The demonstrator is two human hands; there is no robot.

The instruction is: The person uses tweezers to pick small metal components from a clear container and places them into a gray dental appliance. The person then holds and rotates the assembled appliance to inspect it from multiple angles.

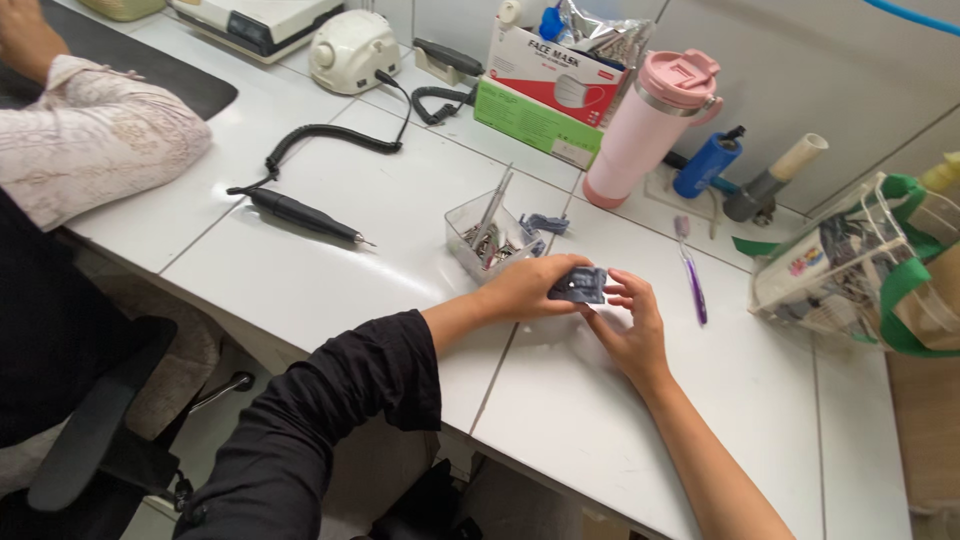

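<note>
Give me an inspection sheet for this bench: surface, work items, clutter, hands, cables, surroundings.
Surface: white tiled worktop.
Work items: small grey-blue block held between both hands; clear tray of metal tools just behind.
Clutter: pink tumbler, purple toothbrush, box of masks, clear bag with green handles.
Hands: left hand and right hand both grip the block.
Cables: coiled black cord running to a black handpiece.
Surroundings: another person's patterned sleeve at the left.

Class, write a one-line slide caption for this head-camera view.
Both hands, left hand and right hand, hold a small blue-grey block above a white worktable, beside a clear tool box.
</note>
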